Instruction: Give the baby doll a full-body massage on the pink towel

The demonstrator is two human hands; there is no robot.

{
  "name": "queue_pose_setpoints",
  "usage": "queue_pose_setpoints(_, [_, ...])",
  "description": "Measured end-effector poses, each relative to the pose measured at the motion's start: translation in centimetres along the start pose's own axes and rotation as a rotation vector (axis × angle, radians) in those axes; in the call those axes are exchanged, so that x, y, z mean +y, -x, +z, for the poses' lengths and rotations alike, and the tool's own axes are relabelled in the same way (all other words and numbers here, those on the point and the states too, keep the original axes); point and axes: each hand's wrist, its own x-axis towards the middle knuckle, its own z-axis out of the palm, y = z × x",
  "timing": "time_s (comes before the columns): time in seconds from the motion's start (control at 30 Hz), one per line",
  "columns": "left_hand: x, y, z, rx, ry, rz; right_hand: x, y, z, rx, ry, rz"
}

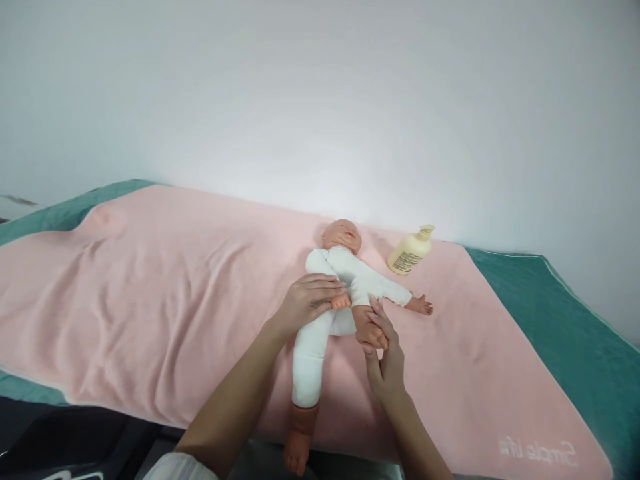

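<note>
The doll (345,262) lies at twelve o'clock, and you seem to be bending its leg (367,289), right hand (389,353) gripping the foot (365,321), left hand (309,300) over its arm (320,264), grip impossible to tell, so the next move likely calls for steady foot support.

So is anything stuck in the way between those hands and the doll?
Nothing that I can see. The right hand is holding the doll's foot, and the left hand lies over its arm. The bottle is off to the side, beyond the outstretched arm.
</note>
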Motion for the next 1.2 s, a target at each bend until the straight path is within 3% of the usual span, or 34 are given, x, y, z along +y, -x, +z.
queue_pose_setpoints(0.23, [0.0,0.0,0.0,0.014,0.067,-0.060,-0.6,0.4,-0.3,0.003,-0.012,0.009])
queue_pose_setpoints(0.33, [0.0,0.1,-0.1,0.111,0.151,-0.178,-0.8,1.6,-0.8,-0.014,0.018,0.005])
queue_pose_setpoints(0.47, [-0.3,0.1,-0.6,0.442,0.305,-0.494,-1.2,3.9,-1.6,-0.076,0.118,-0.037])
queue_pose_setpoints(0.57, [-1.3,0.1,-1.4,0.747,0.472,-0.627,-1.6,5.9,-2.1,-0.133,0.234,-0.115])
queue_pose_setpoints(0.7, [-4.0,0.8,-2.8,1.090,0.699,-0.787,-2.2,8.7,-2.0,-0.151,0.339,-0.178])
queue_pose_setpoints(0.8, [-6.4,1.9,-3.5,1.249,0.779,-1.086,-2.4,10.8,-1.6,-0.135,0.380,-0.180])
queue_pose_setpoints(0.9, [-8.0,2.8,-3.7,1.302,0.733,-1.196,-2.3,12.8,-1.2,-0.142,0.408,-0.197])
queue_pose_setpoints(1.07, [-8.3,3.6,-3.5,1.248,0.646,-1.145,-2.6,14.6,-0.9,-0.148,0.407,-0.179])
queue_pose_setpoints(1.2, [-7.9,3.5,-3.8,1.176,0.518,-1.100,-3.2,14.2,-1.2,-0.143,0.311,-0.193])
